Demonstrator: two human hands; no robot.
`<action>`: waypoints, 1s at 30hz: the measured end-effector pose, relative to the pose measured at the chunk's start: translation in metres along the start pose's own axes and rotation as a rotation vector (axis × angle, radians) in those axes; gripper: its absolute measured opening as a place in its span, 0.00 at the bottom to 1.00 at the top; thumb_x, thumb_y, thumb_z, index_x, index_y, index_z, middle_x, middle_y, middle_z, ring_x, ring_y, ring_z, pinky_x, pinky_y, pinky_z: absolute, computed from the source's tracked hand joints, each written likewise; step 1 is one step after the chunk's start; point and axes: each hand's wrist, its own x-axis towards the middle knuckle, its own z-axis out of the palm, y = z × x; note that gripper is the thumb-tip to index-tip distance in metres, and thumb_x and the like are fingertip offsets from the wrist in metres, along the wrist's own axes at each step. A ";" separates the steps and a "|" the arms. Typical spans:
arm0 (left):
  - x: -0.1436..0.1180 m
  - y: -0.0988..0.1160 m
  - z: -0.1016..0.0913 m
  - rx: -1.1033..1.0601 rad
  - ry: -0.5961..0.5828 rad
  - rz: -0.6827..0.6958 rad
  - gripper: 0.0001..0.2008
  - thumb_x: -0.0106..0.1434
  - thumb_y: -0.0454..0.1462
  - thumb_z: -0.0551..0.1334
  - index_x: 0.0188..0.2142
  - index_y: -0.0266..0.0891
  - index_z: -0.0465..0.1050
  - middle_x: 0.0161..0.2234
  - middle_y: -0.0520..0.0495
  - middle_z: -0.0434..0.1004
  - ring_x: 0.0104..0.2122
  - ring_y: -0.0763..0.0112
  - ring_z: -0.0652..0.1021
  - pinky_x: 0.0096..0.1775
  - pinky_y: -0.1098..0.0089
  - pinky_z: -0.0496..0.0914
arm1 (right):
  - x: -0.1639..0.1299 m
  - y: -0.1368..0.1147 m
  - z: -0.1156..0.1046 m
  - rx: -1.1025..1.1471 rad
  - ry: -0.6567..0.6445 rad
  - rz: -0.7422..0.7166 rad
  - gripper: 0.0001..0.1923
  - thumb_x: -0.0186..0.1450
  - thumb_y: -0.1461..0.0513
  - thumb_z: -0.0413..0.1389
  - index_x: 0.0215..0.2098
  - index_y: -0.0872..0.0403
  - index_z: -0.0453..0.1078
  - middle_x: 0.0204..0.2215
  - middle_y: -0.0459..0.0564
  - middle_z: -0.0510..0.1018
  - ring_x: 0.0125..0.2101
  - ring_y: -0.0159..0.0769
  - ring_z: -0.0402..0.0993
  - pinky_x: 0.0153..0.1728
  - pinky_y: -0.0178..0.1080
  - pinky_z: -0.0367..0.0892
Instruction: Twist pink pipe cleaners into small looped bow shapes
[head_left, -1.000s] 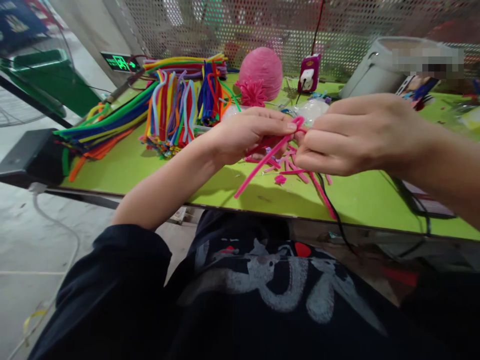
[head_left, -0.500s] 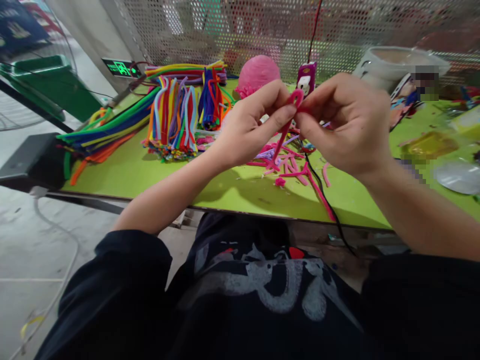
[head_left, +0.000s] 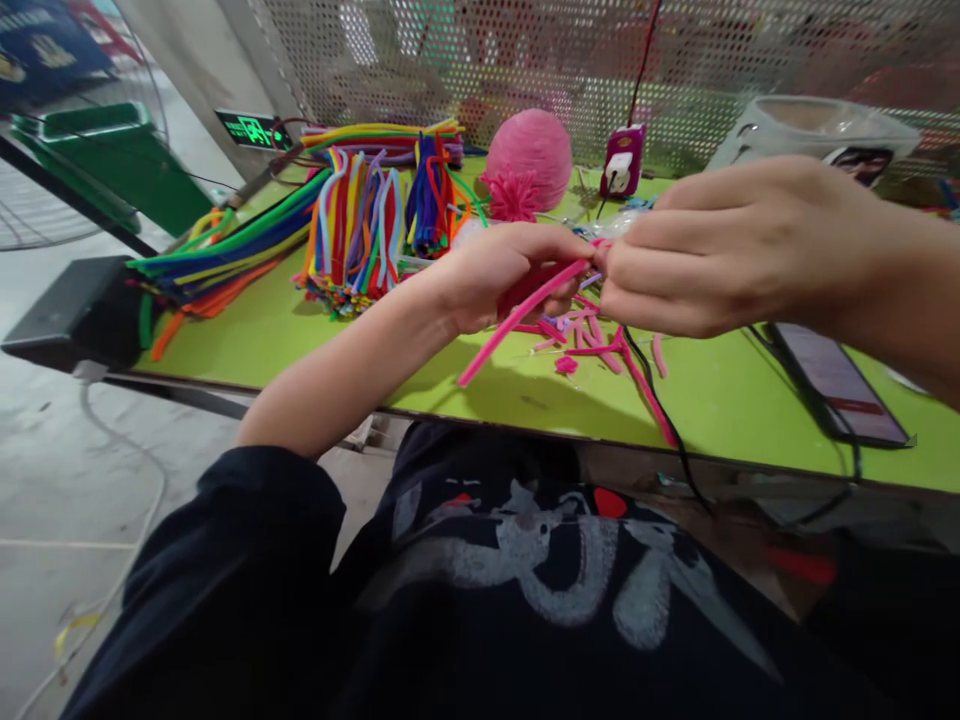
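Head camera looks down at two bare hands held close together above a bright green table (head_left: 285, 335). One long fuzzy pink pipe cleaner (head_left: 517, 318) is pinched between them. The left hand (head_left: 502, 275) has its fingers curled shut on the top part of the stick, and the right hand (head_left: 720, 250) has its fingertips squeezed shut on the very top end, so the two hands touch there. The stick is tilted: its long line runs from the fingertips down and to the left, and its loose end hangs just above the table near the front edge. Under the hands lies a small heap of short pink pipe cleaner bits (head_left: 592, 335), too many and too mixed up to count. One black cable (head_left: 660, 405) runs across the heap and off the front edge. One dark phone (head_left: 840, 382) lies flat on the right. Farther back sits one round pink yarn ball (head_left: 529, 155) with one small pink pompom (head_left: 512, 194) just in front of it. On the left are big bunches of long pipe cleaners in many colours (head_left: 352, 235), too many to count. One grey bucket (head_left: 795, 125) stands at the back right; what is in it cannot be seen.
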 end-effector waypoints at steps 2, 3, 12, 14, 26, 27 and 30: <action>0.002 0.000 -0.001 0.001 0.048 0.044 0.23 0.77 0.34 0.60 0.22 0.38 0.65 0.18 0.53 0.62 0.17 0.81 0.65 0.19 0.75 0.55 | 0.001 0.013 0.004 -0.116 0.106 -0.089 0.28 0.74 0.59 0.66 0.18 0.49 0.64 0.23 0.45 0.64 0.40 0.36 0.78 0.55 0.43 0.79; 0.003 -0.001 -0.001 0.020 0.089 0.115 0.22 0.78 0.34 0.60 0.24 0.39 0.65 0.19 0.54 0.63 0.17 0.82 0.65 0.19 0.75 0.54 | 0.000 0.021 0.009 -0.182 0.198 -0.141 0.24 0.75 0.59 0.64 0.21 0.48 0.68 0.25 0.45 0.68 0.41 0.37 0.78 0.57 0.46 0.78; 0.005 -0.011 -0.002 0.345 0.318 0.525 0.19 0.73 0.38 0.70 0.29 0.41 0.64 0.25 0.53 0.73 0.25 0.78 0.76 0.29 0.75 0.70 | -0.007 0.036 0.064 0.633 0.754 -0.106 0.17 0.71 0.44 0.70 0.38 0.47 0.80 0.30 0.47 0.79 0.28 0.36 0.74 0.31 0.42 0.68; 0.005 -0.014 0.000 0.364 0.309 0.528 0.18 0.73 0.39 0.71 0.29 0.42 0.65 0.26 0.53 0.73 0.27 0.77 0.77 0.30 0.75 0.72 | -0.004 0.028 0.067 0.658 0.694 -0.102 0.18 0.70 0.44 0.71 0.36 0.48 0.78 0.28 0.46 0.77 0.27 0.35 0.72 0.30 0.42 0.66; 0.012 -0.021 -0.014 0.345 0.214 0.514 0.15 0.71 0.40 0.73 0.29 0.41 0.74 0.24 0.56 0.70 0.24 0.81 0.74 0.27 0.77 0.68 | -0.001 0.035 0.074 0.866 0.641 -0.054 0.25 0.66 0.40 0.72 0.31 0.49 0.74 0.22 0.43 0.73 0.21 0.31 0.65 0.23 0.39 0.63; 0.013 -0.022 -0.015 0.322 0.226 0.523 0.15 0.71 0.40 0.73 0.29 0.41 0.74 0.24 0.56 0.70 0.22 0.82 0.72 0.26 0.77 0.66 | 0.000 0.036 0.077 0.889 0.659 -0.049 0.24 0.67 0.40 0.72 0.33 0.49 0.74 0.24 0.43 0.75 0.23 0.31 0.67 0.25 0.39 0.66; 0.017 -0.026 -0.014 0.299 0.306 0.532 0.15 0.71 0.41 0.73 0.29 0.42 0.74 0.24 0.55 0.73 0.20 0.81 0.70 0.24 0.75 0.66 | 0.001 0.036 0.088 0.894 0.765 -0.022 0.22 0.65 0.42 0.73 0.35 0.47 0.74 0.28 0.43 0.76 0.26 0.32 0.71 0.28 0.38 0.69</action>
